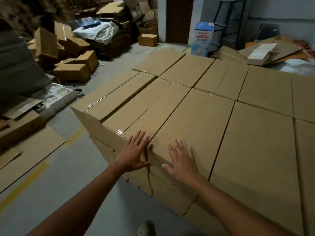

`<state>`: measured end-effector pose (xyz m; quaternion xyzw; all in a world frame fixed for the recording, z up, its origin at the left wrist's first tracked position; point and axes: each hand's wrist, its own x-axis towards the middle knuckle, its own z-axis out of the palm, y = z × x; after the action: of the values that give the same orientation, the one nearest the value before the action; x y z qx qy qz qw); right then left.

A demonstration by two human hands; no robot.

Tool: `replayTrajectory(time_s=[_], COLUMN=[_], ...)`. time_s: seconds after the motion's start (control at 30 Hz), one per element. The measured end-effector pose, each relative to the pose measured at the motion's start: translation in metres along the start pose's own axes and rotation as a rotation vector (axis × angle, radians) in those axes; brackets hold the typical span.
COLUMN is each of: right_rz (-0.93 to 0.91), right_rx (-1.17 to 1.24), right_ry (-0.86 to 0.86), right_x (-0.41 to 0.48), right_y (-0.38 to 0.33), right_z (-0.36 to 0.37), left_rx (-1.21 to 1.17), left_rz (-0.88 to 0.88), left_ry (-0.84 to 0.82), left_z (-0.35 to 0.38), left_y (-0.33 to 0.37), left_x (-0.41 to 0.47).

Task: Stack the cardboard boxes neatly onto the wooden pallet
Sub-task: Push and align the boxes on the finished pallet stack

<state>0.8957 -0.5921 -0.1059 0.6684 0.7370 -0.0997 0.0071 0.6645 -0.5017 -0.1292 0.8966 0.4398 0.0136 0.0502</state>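
Seemingly close to full, a broad stack of cardboard boxes point(221, 116) fills the middle and right of the view, its top layer laid in tight rows with taped seams. The wooden pallet cannot be seen; it is presumably hidden beneath the stack.

At the stack's near edge, two bare hands lie flat on the top layer. The left hand point(134, 150) rests with fingers spread on the near end of one long box point(146, 106), its thumb reaching to the seam. The right hand point(182, 160) lies palm down, fingers spread, on the neighbouring box point(196, 120), just beside that seam. Neither hand curls round anything. Both appear to be pressing or nudging the boxes into line.

Below the hands, box edges on the stack's near face do not quite line up. At the stack's near left corner, a cardboard flap point(88, 123) juts out past the face.

The likely risk is an uneven push. More force from one hand could slide one box past the other, opening the seam or knocking the far rows out of square. A top box left overhanging the layer below could tip toward the person's foot point(146, 229) at the foot of the stack.

Left of the stack, flattened cardboard sheets point(25, 150) lie on the grey floor. Beyond the stack's far left corner, loose boxes point(71, 72) lie tumbled. Behind the stack stand a blue-and-white carton point(202, 38) and a dark step stool point(228, 21).
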Motion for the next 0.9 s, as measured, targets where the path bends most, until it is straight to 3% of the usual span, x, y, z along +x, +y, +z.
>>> replayTrajectory(time_s=[0.17,0.33,0.9], right_rz=[0.093,0.154,0.209], right_rx=[-0.032,-0.109,-0.044], right_ry=[-0.016,-0.043,-0.031], right_x=[0.054,0.061,0.061], right_y=[-0.038,-0.051,-0.055], right_z=[0.001,0.011,0.011], left_rx=[0.284,0.228,0.179], left_rz=[0.244,0.343,0.375], left_ry=[-0.156,-0.171,-0.142], left_z=[-0.007,0.001,0.000], left_y=[-0.063,-0.071,-0.066], left_x=[0.045,0.070,0.077])
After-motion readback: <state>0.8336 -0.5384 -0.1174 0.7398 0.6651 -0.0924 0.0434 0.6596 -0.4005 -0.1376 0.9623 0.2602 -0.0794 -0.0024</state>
